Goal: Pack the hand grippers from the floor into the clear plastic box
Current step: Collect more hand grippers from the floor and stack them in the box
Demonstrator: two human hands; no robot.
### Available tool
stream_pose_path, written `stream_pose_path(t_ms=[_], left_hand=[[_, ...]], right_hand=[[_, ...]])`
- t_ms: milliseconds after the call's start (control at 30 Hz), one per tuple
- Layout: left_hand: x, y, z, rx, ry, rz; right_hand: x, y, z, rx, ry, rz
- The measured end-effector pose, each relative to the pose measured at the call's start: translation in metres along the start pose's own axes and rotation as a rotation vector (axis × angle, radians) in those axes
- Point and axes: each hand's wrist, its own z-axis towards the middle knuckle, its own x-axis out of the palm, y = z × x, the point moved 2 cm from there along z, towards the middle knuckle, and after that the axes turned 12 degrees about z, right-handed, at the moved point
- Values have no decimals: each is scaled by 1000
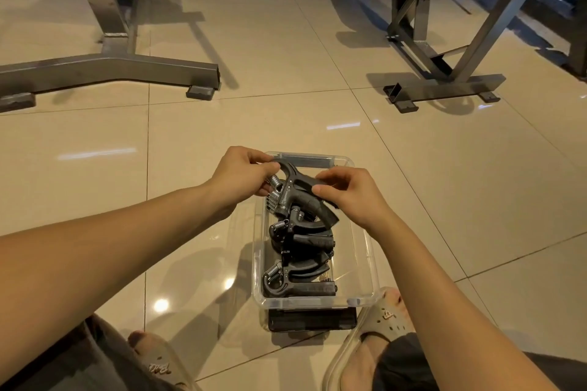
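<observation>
A clear plastic box (pixel 365 251) sits on the tiled floor between my feet, with black latches at both short ends. Several black hand grippers (pixel 305 244) with steel springs lie stacked inside it. Over the far end of the box both hands hold one more black hand gripper (pixel 295 187). My left hand (pixel 241 178) pinches its curved top end beside the spring. My right hand (pixel 346 194) grips one of its handles from the right.
Two grey metal bench frames stand on the floor beyond the box, one frame (pixel 111 70) at the left and another frame (pixel 444 86) at the right. My sandalled feet (pixel 381 317) flank the box's near end. A clear lid (pixel 340 355) leans by my right foot.
</observation>
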Motion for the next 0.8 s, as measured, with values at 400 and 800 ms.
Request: stream_pose_path(t_ms=[400,800], left_hand=[[9,0,28,-131,-84,-153],[14,67,39,431,324,1298]], right_hand=[[-1,3,20,-279,36,-662],[16,-74,74,-75,-2,-790]])
